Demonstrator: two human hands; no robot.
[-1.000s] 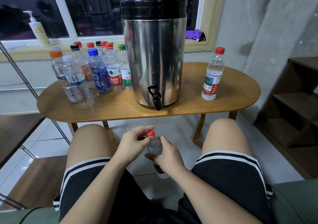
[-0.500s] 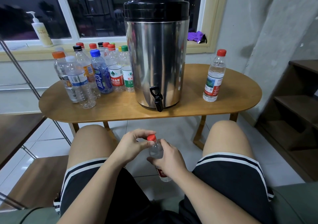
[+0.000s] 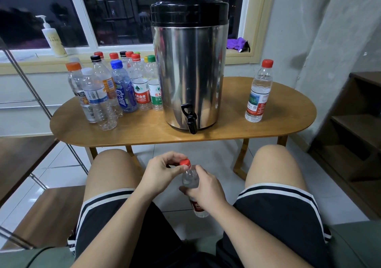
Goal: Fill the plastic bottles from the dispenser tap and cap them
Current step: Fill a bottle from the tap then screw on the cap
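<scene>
Small clear plastic bottle (image 3: pixel 190 180) w/ a red label sits low in front of me, between my knees (image 3: pixel 268 160), over the tiled floor (image 3: pixel 206 150). It's on my side of the counter (image 3: pixel 144 131) and not touching it, roughly upright w/ the top leaning a bit to my left. Red cap (image 3: pixel 184 162) is on the neck. Left hand (image 3: pixel 162 172): grip pinching the cap, thumb & fingertips curled round it. Right hand (image 3: pixel 208 189): grip wrapped round the bottle's mid-body, label end sticking out below the palm. Fill level: can't tell, hand covers too much.

Further out, the steel dispenser (image 3: pixel 189 68) w/ black lid stands mid-counter, its black tap (image 3: pixel 190 118) at the base facing me. To the right, well apart, one upright labelled bottle (image 3: pixel 258 94) w/ a red cap, water up near its shoulder. To the left, a cluster of capped bottles (image 3: pixel 115 90) w/ red, orange, blue, black, white & green caps; the green-capped one is just beside the dispenser wall. Behind, on the window sill (image 3: pixel 31 61): pump bottle (image 3: pixel 52 38) at left, purple cloth (image 3: pixel 237 44) at right. Dark wooden shelf unit (image 3: pixel 360 123) stands at far right.
</scene>
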